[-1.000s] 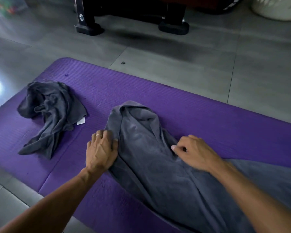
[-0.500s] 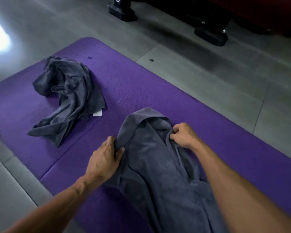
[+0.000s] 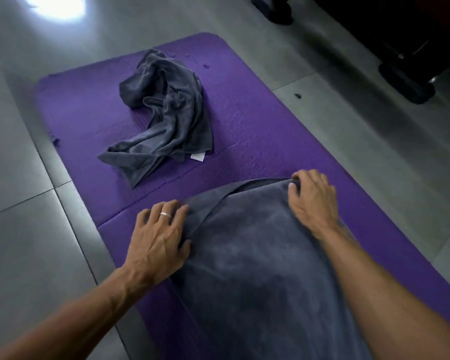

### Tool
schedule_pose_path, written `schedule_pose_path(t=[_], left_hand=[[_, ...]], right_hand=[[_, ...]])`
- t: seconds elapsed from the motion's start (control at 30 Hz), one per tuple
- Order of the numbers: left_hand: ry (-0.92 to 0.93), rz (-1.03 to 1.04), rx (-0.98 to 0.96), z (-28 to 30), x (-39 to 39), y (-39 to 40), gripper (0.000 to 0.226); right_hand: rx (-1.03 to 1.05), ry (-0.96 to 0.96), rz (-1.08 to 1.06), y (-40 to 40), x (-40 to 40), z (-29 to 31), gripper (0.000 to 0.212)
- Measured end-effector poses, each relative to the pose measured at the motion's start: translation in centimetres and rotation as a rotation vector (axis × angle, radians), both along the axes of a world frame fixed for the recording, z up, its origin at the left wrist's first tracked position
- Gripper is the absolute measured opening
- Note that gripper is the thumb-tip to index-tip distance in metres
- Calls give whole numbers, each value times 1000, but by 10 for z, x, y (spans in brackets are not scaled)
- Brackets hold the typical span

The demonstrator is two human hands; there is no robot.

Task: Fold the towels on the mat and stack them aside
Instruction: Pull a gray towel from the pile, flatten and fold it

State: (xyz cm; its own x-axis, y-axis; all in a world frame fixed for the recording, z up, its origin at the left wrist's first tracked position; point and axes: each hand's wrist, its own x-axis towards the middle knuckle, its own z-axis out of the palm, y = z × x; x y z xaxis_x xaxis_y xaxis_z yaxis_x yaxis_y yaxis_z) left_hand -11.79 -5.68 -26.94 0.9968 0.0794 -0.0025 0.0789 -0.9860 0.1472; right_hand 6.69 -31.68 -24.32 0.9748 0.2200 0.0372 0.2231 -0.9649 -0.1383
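Towels number two, both grey and both on the purple mat. The near towel lies spread along the mat's close end and runs out of view at the bottom edge. The left hand sits at its far left corner with fingers spread and the thumb tucked against the cloth; whether it pinches the edge or only presses it down is hard to tell from this angle. A ring shows on one finger of that hand. The right hand is at the far right corner, fingers curled over the hem and gripping it, with a narrow fold of cloth running between the two hands.

The crumpled towel lies in a heap farther up the mat, well apart from the spread one, with a white tag poking out at its near right edge. Bare mat separates the two.

Grey floor tiles surround the mat. Two dark furniture feet stand on the floor beyond the mat's right side, off the mat. A small dark speck lies on the tile near them, and a bright glare patch marks the floor at the far left.
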Motion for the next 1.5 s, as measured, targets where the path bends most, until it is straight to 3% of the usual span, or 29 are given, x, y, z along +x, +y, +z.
schedule_pose_path(t=[0.13, 0.2, 0.3, 0.4, 0.47, 0.53, 0.63, 0.7, 0.83, 0.9, 1.03, 1.17, 1.23, 1.33, 1.4, 1.5], left_hand=[[60, -11, 65, 3, -2, 4, 63], [63, -25, 44, 9, 1, 5, 54], [16, -115, -71, 18, 5, 12, 26], [56, -335, -136, 16, -6, 22, 12], [99, -353, -168, 13, -14, 23, 19], [20, -206, -198, 10, -9, 17, 32], [15, 63, -75, 9, 13, 9, 36], [122, 69, -40, 5, 16, 3, 49], [115, -37, -71, -4, 3, -1, 41], [99, -47, -141, -2, 1, 6, 40], [228, 59, -370, 4, 4, 19, 46], [283, 92, -374, 10, 5, 20, 54], [276, 122, -374, 11, 8, 23, 65], [253, 193, -400, 10, 14, 30, 91], [164, 129, -273, 9, 13, 30, 100], [49, -26, -108, 7, -2, 20, 80]], right_hand=[[-197, 185, 235, 30, 12, -4, 56], [-203, 236, 310, 41, 17, -9, 41], [-35, 71, 343, 46, 17, -1, 12], [-27, -158, 487, 26, -6, 13, 7], [-170, -61, 657, 2, -32, 8, 14], [-175, 139, 630, -12, -46, 8, 26], [-23, 88, 305, -4, -23, 16, 33], [-128, 61, 87, 8, 5, 18, 37], [-428, 462, -289, 5, 21, 12, 82], [-433, 484, -266, 1, 15, 13, 75], [-92, 492, -88, -6, 19, 26, 7], [296, 261, -62, 0, 44, 39, 29], [381, 159, -38, 6, 60, 42, 33], [219, 307, 29, 17, 80, 33, 54], [8, 371, 43, 22, 74, 22, 63], [-135, 204, 220, 31, 37, 8, 53]])
